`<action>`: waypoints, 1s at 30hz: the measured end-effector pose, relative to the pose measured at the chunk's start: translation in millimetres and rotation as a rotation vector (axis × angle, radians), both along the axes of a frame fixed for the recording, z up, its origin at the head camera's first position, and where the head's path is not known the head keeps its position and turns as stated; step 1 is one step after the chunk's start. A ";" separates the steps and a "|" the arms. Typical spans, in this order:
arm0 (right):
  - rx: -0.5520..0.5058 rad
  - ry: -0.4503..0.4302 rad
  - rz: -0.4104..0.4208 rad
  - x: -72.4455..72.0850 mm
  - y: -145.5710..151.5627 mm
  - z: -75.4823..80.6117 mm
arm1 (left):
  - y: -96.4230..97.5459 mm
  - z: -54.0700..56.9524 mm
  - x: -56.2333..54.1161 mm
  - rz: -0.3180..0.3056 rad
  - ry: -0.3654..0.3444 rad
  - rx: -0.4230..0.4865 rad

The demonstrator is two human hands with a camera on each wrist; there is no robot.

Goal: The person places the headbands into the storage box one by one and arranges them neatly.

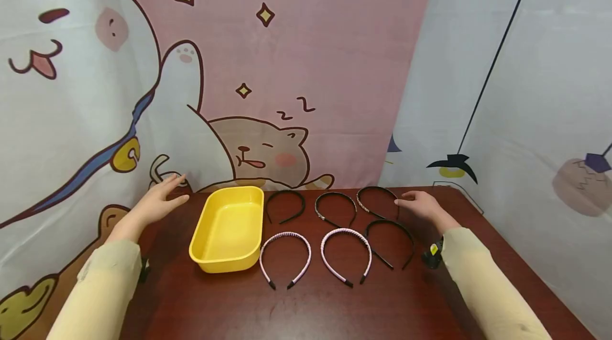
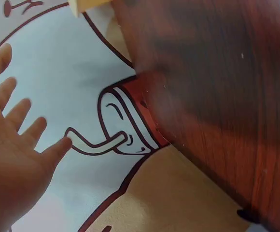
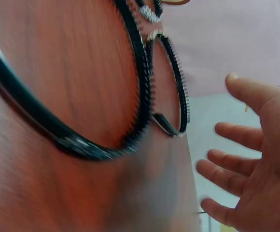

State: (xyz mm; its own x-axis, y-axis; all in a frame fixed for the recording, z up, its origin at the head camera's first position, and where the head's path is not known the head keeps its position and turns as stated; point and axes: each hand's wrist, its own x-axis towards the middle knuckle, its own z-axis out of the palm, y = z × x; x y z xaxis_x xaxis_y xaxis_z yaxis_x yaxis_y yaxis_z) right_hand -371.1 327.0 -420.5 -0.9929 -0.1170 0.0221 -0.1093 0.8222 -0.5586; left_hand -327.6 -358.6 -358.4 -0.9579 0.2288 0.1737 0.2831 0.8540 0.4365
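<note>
My left hand (image 1: 160, 202) hovers left of a yellow tray (image 1: 201, 228), its fingers spread and holding nothing. Over the table's right side is my right hand (image 1: 421, 204), also with fingers apart and nothing in it. Nearest to it lie a black headband with a decorated side (image 1: 362, 205) and a plain black headband (image 1: 406, 231). Another black headband (image 1: 317, 212) has a silvery ornament. Behind the tray's right edge rests a thin black headband (image 1: 302, 202). Two pink headbands, one on the left (image 1: 309, 255) and one on the right (image 1: 370, 255), lie in front.
The dark reddish-brown wooden table (image 1: 306, 313) carries the tray and the headbands. A cartoon-printed cloth (image 1: 334, 64) hangs right behind the table, and printed cloth also runs along both sides.
</note>
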 end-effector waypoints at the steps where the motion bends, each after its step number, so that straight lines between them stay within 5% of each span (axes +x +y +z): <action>1: -0.028 -0.001 -0.001 4.2 -1.2 -3.8 | 0.1 -1.1 3.1 0.000 -0.002 0.008; 14: -0.286 -0.097 -0.149 37.7 -6.9 -28.9 | 14.9 -22.1 36.8 -0.014 -0.180 0.306; 20: -0.298 -0.084 -0.169 41.4 -6.3 -32.2 | 18.2 -35.0 49.4 -0.030 -0.178 0.393; 30: -0.269 -0.057 -0.177 46.8 -5.1 -37.9 | 29.8 -53.5 58.9 -0.054 -0.297 0.492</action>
